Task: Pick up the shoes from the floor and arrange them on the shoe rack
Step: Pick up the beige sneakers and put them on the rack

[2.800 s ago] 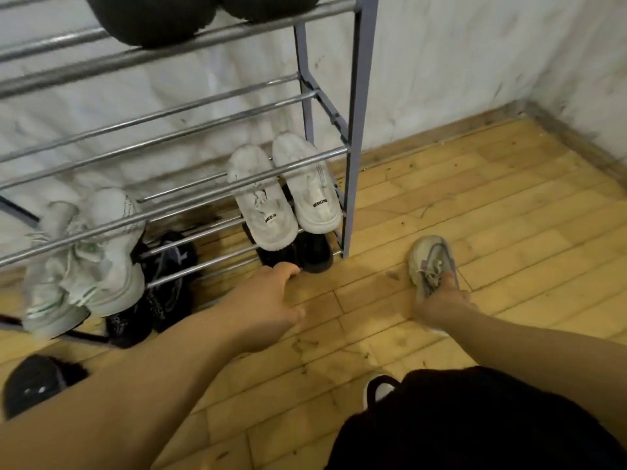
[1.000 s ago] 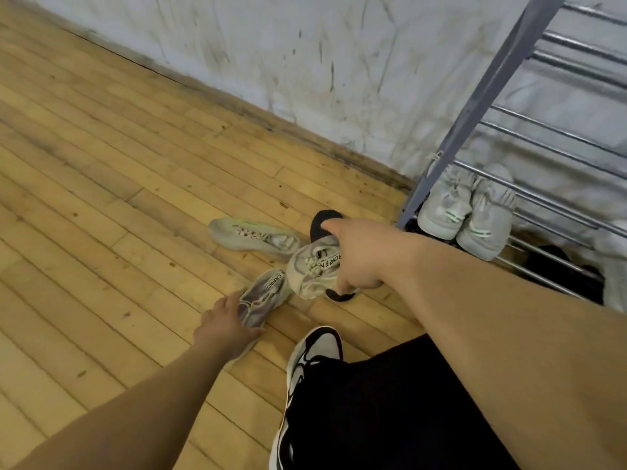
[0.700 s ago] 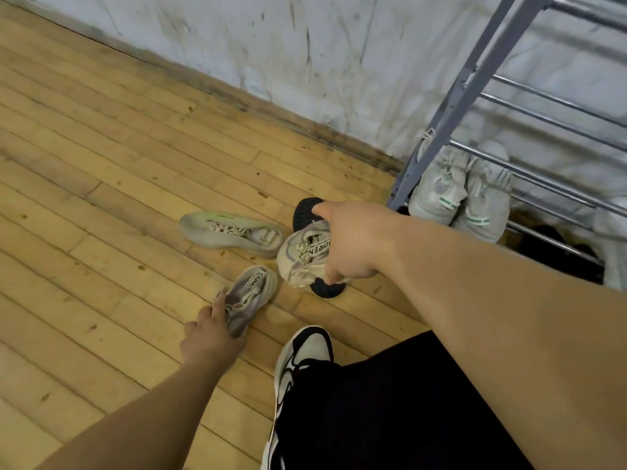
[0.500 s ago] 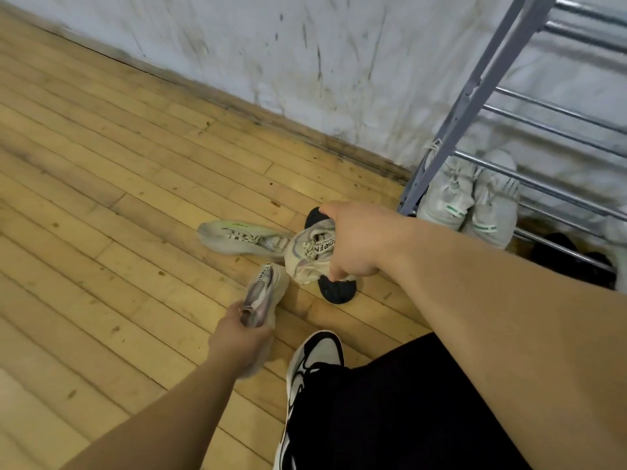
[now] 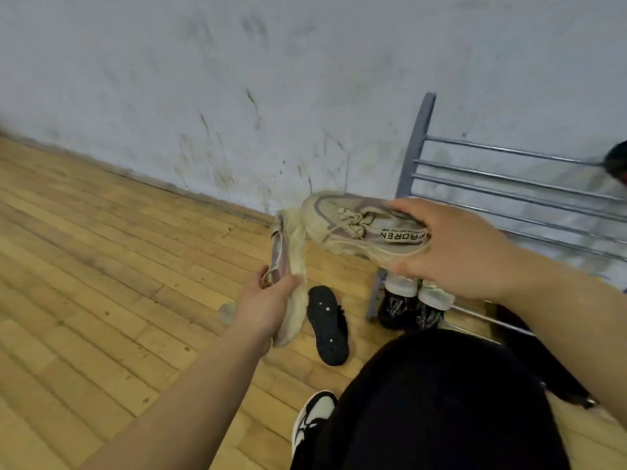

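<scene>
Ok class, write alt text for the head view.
The right hand grips a beige sneaker and the left hand a second sneaker, both held beside a shoe rack. A black shoe lies sole-up on the wooden floor.

Floor (image 5: 101, 266): is showing yellow wooden boards, faintly glossy, specked and scuffed.
Wall (image 5: 237, 79): is looking like matt white paint, rough, smeared with dark streaks.
Shoe rack (image 5: 509, 179): is showing metal, with a grey matt-painted upright and gleaming polished rails.
Lettered beige sneaker (image 5: 356, 225): is showing mesh cloth, cloth laces, a smooth printed strip and a matt sole rim.
Second beige sneaker (image 5: 291, 252): is showing soft cloth and a dull pale sole edge.
Black shoe (image 5: 327, 325): is showing a matt rubbery sole with pale studs.
Trousers (image 5: 441, 401): are looking like matt black cloth.
</scene>
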`<state>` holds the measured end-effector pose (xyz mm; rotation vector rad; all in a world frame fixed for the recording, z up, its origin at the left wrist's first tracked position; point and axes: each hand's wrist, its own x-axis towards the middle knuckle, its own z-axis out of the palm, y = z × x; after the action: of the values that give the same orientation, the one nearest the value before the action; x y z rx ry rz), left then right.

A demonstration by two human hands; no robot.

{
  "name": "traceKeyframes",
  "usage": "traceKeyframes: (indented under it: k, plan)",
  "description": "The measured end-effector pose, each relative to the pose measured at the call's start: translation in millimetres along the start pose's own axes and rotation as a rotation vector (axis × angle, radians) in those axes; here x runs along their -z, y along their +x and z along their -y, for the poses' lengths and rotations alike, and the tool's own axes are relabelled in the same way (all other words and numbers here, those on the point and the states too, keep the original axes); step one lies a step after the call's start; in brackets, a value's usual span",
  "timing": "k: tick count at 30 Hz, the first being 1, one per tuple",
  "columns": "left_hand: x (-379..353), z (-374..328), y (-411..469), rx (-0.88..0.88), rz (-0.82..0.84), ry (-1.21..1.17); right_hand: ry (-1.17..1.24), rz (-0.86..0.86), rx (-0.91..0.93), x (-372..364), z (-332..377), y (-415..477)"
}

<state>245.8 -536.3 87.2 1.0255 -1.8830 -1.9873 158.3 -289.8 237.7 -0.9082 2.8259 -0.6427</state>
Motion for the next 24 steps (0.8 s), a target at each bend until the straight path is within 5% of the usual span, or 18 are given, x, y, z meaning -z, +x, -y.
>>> traceKeyframes:
  k: [5,11,24]
  plan:
    - [-42,-64,-43,-0.253,0.159,0.236,0.068,-0.090,-0.148,66,-76,-87]
    - [-106,-98,-69,-0.467,0.315,0.832,0.163,-0.068,-0.368,71,-171,-162]
    - [-253,-124,-67,-0.661,0.764,1.472,0.334,-0.322,-0.629,51,-259,-110]
